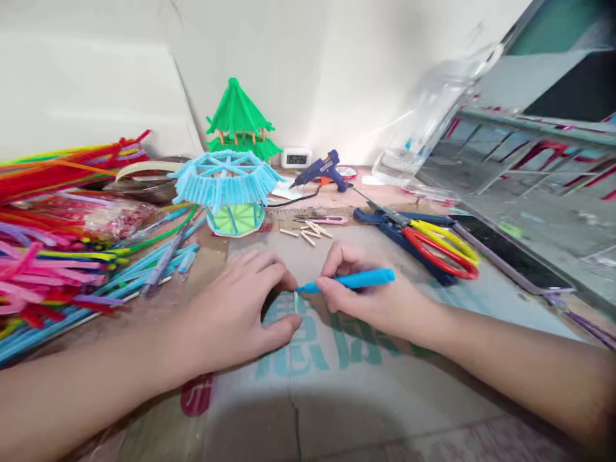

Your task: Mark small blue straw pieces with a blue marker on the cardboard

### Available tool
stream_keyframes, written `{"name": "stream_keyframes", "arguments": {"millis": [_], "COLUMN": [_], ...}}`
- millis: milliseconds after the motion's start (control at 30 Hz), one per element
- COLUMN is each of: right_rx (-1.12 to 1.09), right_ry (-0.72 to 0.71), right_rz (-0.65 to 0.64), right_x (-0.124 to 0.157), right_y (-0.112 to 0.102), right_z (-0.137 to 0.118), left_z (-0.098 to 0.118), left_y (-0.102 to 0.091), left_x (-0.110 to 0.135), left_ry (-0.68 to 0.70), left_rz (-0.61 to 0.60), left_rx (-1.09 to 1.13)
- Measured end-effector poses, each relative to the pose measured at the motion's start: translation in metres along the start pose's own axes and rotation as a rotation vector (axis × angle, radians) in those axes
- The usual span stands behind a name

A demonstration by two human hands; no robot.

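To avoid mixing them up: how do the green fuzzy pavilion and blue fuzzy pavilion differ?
The green fuzzy pavilion has a pointed roof; the blue fuzzy pavilion has an open, spoked top. The green one stands behind the blue one. Both stand upright.

Along the back edge of the table (333, 200) stand a green, fuzzy-stemmed tiered tower with a pointed roof (239, 112), a small white digital clock (296, 158), a dark-blue glue gun with orange parts (315, 171) and a clear, see-through pitcher (407, 151). Toward the left edge lie heaped pink, red, yellow and blue fuzzy stems (33, 266). Near the right edge, metal scissors with red and yellow handle loops (414, 230) lie beside a dark-screened phone in a pale purple case (510, 253).
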State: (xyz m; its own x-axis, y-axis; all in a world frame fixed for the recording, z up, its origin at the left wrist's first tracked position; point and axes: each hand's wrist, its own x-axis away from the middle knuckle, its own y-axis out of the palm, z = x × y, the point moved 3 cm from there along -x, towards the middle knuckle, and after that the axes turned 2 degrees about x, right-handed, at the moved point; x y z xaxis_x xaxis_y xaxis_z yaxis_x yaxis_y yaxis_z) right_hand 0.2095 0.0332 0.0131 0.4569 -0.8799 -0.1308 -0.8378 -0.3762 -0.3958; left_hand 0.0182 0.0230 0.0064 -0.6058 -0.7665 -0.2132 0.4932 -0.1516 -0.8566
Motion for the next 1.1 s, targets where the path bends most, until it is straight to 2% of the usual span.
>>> {"name": "stream_keyframes", "arguments": {"millis": [300, 533, 933, 1100], "right_rx": [-0.013, 0.017, 0.024, 0.027], "right_ry": [0.063, 0.017, 0.014, 0.033], "right_rz": [-0.095, 0.000, -0.014, -0.101], "right_x": [0.0002, -0.0023, -0.0019, 0.0008], "right_y": [0.0027, 0.0009, 0.0016, 0.0019], "right_z": [0.0019, -0.0023, -0.0025, -0.0002], "left_z": [-0.0008, -0.0012, -0.0008, -0.0019], "left_y": [-0.0016, -0.0014, -0.0007, -0.0007], "left_x": [0.0016, 0.0014, 0.0015, 0.0011], "left_ry": [0.008, 0.025, 0.016, 0.012], "left_rz": [0.006, 0.017, 0.019, 0.014], "left_rx": [-0.012, -0.024, -0.019, -0.013]}}
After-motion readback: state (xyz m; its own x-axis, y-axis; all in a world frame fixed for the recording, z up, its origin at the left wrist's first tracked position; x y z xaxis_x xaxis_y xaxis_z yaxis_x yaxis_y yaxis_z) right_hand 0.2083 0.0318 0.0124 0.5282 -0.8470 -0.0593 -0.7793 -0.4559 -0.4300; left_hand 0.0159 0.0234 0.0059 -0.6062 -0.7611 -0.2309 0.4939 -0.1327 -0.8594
